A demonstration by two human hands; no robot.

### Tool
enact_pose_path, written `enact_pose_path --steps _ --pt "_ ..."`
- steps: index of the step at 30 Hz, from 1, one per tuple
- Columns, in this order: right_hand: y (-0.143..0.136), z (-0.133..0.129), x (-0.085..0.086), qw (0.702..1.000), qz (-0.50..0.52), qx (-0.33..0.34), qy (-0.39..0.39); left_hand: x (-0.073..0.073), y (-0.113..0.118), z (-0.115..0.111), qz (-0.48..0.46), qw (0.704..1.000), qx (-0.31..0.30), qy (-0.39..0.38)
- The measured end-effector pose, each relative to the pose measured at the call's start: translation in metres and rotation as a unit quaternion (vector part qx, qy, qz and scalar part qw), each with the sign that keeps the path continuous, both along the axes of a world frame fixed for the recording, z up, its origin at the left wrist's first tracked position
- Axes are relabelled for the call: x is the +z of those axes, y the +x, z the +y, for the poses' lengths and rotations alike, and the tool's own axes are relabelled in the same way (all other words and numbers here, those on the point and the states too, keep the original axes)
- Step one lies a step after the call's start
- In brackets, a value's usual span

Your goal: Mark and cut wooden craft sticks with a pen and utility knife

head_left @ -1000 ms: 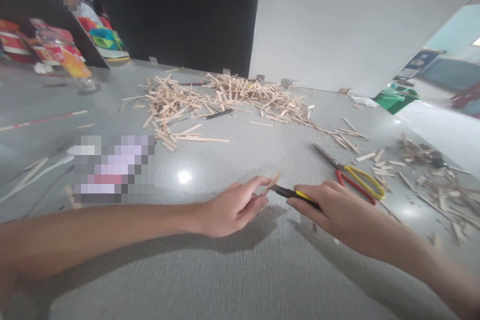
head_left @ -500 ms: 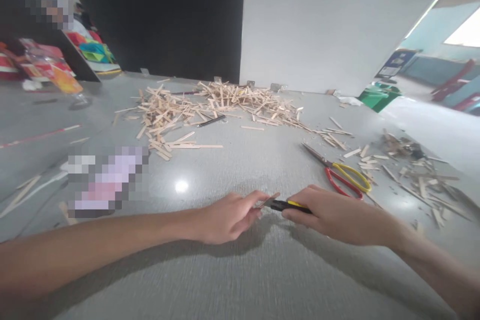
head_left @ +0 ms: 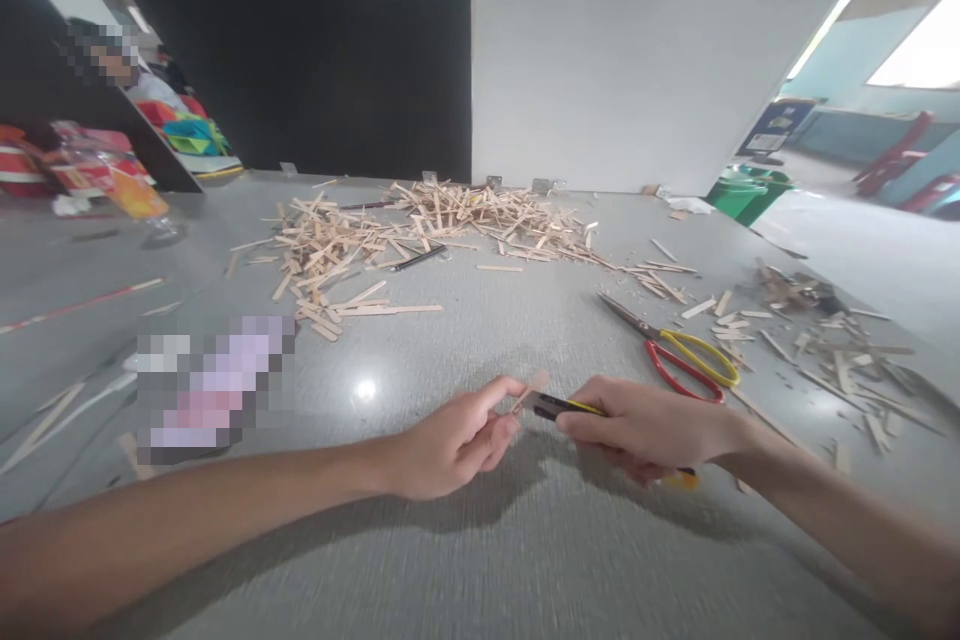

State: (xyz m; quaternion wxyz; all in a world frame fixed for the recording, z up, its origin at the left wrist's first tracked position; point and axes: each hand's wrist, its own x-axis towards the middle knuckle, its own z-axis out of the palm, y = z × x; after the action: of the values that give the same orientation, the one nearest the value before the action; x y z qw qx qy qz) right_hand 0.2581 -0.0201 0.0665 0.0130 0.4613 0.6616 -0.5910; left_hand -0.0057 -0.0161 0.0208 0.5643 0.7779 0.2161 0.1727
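Note:
My left hand [head_left: 465, 435] pinches a short flat wooden stick [head_left: 538, 382] between thumb and fingers, its rounded end pointing up and to the right. My right hand [head_left: 652, 425] is wrapped round a black and yellow utility knife [head_left: 559, 406]. The knife's tip touches or nearly touches the stick between the two hands. Scissors [head_left: 664, 335] with one red and one yellow handle lie beyond my right hand, blades pointing away to the left.
A heap of wooden sticks [head_left: 330, 245] spreads along the back, with a black pen [head_left: 420, 258] beside it. Stick scraps [head_left: 847, 360] lie at the right. A bottle [head_left: 131, 185] lies at the left. A person [head_left: 112, 60] is in the left background.
The stick has turned more upright and shows its flat face. My right hand has rolled slightly and moved a little left with the knife. The whole view has shifted slightly.

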Motion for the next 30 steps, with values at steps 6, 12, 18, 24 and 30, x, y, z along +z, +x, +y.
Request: enact_pose_path --steps 6,12,18,24,30 --pt "-0.001 0.001 -0.004 0.996 0.046 -0.014 -0.072 -0.003 -0.001 0.0 -0.016 1.0 0.009 -0.013" --pt "-0.006 0.003 -0.015 0.993 0.097 -0.033 -0.065 -0.005 0.001 0.002 -0.032 0.998 0.043 -0.028" --pt "-0.011 -0.002 -0.02 0.989 0.116 -0.086 0.018 0.001 0.006 0.005 -0.051 0.993 0.077 -0.068" --pt "-0.016 -0.005 -0.022 0.987 0.027 -0.117 0.102 0.0 0.005 0.004 -0.054 0.989 0.111 -0.08" --pt "-0.016 -0.007 -0.022 0.961 -0.017 -0.08 0.264 -0.001 0.006 0.002 -0.043 0.986 0.147 -0.061"
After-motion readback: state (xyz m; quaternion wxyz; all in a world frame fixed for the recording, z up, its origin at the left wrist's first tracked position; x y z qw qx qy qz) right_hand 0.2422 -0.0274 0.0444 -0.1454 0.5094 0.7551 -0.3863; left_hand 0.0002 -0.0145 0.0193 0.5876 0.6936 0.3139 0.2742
